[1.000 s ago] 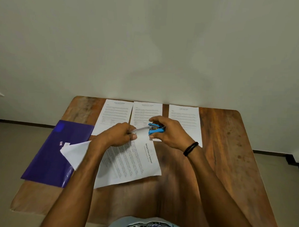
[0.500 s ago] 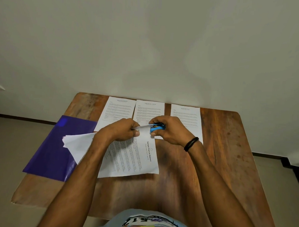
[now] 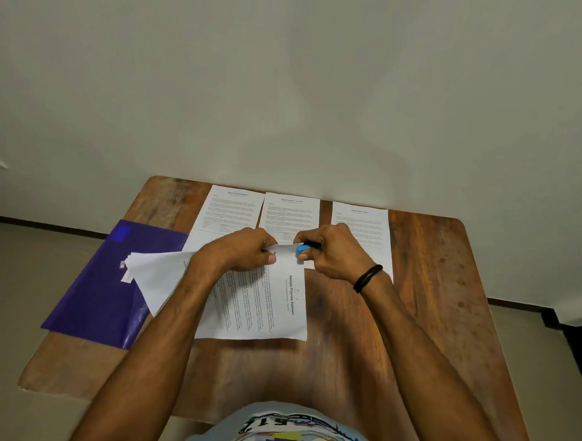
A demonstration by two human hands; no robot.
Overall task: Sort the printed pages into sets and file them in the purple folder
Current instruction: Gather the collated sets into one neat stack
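Wooden table, purple folder, pale wall

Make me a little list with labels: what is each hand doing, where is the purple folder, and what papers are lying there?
left hand: pinches the page set near its top corner
right hand: grips the blue stapler on that corner
purple folder: flat on the table, left side, under the set's end
far pages: three in a row

The heading "Sample Financial Statement" is being displayed in bold on the white printed sheet lying sideways at the middle of the brown wooden bench, with a handwritten mark resembling "D 1" beside it. Headings on the far row of white pages are being blurred beyond reading.
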